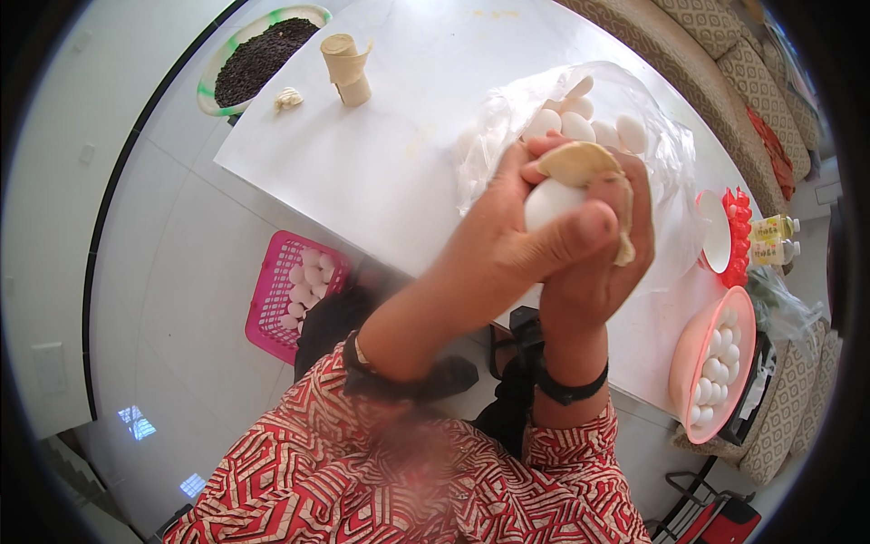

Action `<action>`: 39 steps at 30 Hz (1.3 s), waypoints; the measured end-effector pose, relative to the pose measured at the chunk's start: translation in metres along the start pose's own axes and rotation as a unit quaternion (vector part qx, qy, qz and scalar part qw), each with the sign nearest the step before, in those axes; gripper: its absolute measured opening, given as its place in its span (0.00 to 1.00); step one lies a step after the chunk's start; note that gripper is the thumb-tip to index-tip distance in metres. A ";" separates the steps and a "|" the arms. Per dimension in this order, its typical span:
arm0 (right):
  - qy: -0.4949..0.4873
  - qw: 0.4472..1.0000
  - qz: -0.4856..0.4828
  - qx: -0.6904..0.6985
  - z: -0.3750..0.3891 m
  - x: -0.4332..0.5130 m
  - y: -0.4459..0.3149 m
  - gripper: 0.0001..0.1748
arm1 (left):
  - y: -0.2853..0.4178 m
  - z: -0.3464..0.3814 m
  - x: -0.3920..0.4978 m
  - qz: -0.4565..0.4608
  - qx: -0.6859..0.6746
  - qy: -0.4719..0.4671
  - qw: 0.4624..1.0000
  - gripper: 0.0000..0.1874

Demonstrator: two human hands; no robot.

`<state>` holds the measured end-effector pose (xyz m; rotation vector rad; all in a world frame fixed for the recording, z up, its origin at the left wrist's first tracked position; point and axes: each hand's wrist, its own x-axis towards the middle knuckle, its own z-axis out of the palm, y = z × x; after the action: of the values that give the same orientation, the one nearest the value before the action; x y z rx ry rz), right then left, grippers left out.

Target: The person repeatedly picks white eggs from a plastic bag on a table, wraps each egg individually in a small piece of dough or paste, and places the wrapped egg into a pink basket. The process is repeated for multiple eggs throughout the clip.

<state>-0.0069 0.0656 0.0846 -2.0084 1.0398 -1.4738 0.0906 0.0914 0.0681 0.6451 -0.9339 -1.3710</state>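
A white egg is held between my two hands above the table's near edge. My left hand wraps it from the left, its thumb lying across the front. Around the egg's right side my right hand is curled, with a tan cloth-like piece between its fingers and the egg; part of this piece hangs down on the right. Just beyond my hands, a clear plastic bag of white eggs lies on the white table.
A tan roll and a crumpled pale lump occupy the far left. A basin of dark grains stands beyond. A pink basket of eggs is on the floor; a pink basin of eggs sits right, near two bottles.
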 end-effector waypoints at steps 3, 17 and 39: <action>0.015 1.000 -0.008 0.009 -0.006 0.006 0.004 0.27 | -0.003 0.000 0.005 0.074 0.128 -0.017 0.989 0.42; 0.021 0.980 -0.195 -0.015 0.020 0.006 0.004 0.17 | 0.010 0.006 0.001 -0.044 -0.035 0.059 0.997 0.40; -0.018 0.987 -0.032 0.158 0.015 0.000 0.000 0.31 | 0.010 0.006 0.001 -0.066 -0.115 0.105 0.986 0.43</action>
<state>0.0070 0.0642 0.0795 -1.8471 0.6825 -1.5206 0.0906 0.0926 0.0801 0.6689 -0.5639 -1.4711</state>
